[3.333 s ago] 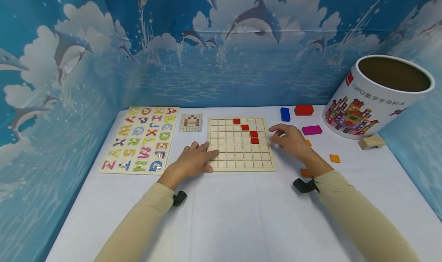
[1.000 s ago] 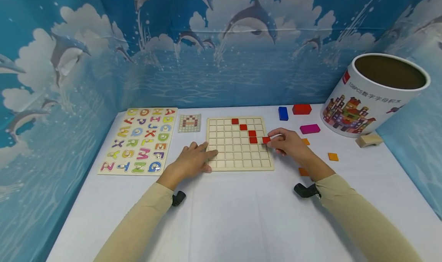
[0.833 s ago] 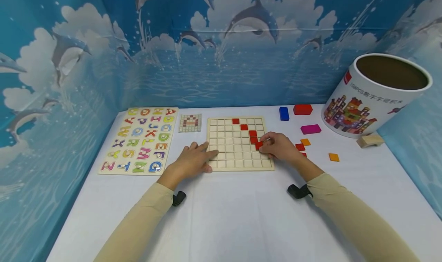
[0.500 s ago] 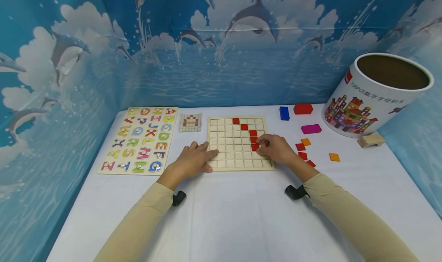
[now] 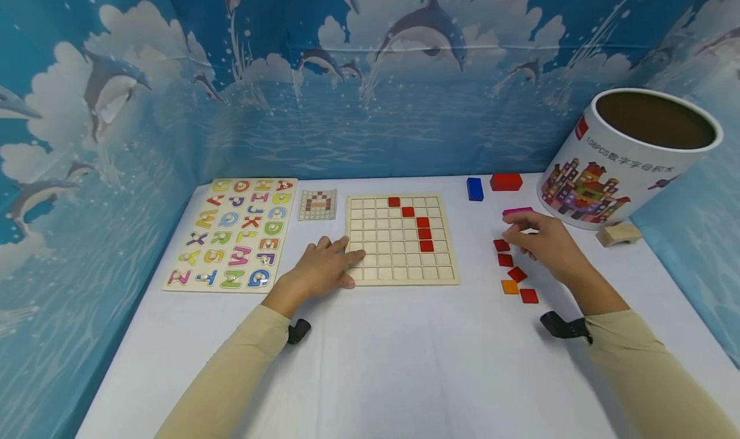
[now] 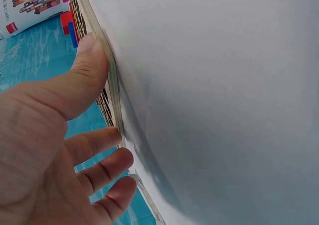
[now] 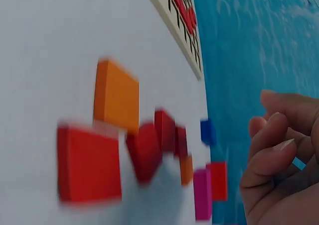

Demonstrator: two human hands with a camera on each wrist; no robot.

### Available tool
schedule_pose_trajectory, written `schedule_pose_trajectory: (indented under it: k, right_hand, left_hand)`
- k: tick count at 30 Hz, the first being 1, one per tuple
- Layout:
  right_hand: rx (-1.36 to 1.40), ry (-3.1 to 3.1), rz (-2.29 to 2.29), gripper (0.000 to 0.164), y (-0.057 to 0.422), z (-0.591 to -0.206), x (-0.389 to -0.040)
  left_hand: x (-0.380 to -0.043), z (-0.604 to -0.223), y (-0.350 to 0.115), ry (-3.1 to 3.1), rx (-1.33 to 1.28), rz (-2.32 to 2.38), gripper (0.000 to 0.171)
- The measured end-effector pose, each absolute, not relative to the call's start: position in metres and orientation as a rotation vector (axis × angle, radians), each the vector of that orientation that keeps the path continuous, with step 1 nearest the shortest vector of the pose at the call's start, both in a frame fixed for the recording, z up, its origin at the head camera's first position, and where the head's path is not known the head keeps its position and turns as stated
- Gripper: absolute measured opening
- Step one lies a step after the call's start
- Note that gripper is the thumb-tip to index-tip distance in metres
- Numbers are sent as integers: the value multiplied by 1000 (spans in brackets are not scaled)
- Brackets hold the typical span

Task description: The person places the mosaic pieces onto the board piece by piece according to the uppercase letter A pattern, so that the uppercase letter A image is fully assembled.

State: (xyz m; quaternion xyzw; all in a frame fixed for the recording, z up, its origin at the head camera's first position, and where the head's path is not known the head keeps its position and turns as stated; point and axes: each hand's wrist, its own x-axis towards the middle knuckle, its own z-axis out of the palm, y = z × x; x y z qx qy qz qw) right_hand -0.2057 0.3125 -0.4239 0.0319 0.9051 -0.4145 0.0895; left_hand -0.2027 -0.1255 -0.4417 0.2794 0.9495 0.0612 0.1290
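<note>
My left hand (image 5: 324, 265) rests with relaxed, spread fingers at the left edge of a wooden grid board (image 5: 384, 275). The left wrist view shows its thumb and fingertips along the board's edge (image 6: 113, 80). Several red square tiles (image 5: 426, 246) sit in the board's cells, running down from the top middle towards the right. My right hand (image 5: 546, 243) hovers with loosely bent fingers, nothing between them, above loose red tiles (image 5: 505, 260) and an orange tile (image 5: 510, 287). In the right wrist view the fingers are apart from the tiles (image 7: 92, 165).
A magenta block (image 5: 517, 211), a blue block (image 5: 475, 189) and a red block (image 5: 506, 182) lie behind the tiles. A large white bucket (image 5: 584, 195) and a wooden arch block (image 5: 618, 234) stand at right. Left are a pattern card (image 5: 317, 205) and a letter puzzle board (image 5: 231, 236).
The right hand brought a red tile to the board, laid it in the cell below the others, let go and moved right over the loose tiles. The left hand stayed put.
</note>
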Motion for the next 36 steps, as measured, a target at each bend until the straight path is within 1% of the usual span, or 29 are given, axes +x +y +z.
schedule_pose_trajectory:
  k: [4,7,11,16,18,27,36]
  right_hand:
    - [137,2659,-1215,60,339,-429,-195]
    - [135,2627,-1204,62,350,-435,-190]
    - [100,2609,-1171,64,353,-442,-191]
    - [61,2580,-1139,70,343,-447,-198]
    - [44,2576,-1140,70,338,-447,-200]
    - [76,2687,-1069,52,324,-444,-207]
    - [29,2674,-1023,54,310,-447,-218]
  left_hand:
    - [-203,-441,-126,2755,814,173,69]
    - [-204,-441,-126,2756,806,163,69]
    - [-203,-440,-126,2757,793,166,68]
    - [-203,-441,-126,2746,804,182,69]
    - [-203,-441,-125,2746,807,183,69]
    - [-203,-440,-125,2746,815,187,68]
    - [-203,-439,-125,2745,803,183,69]
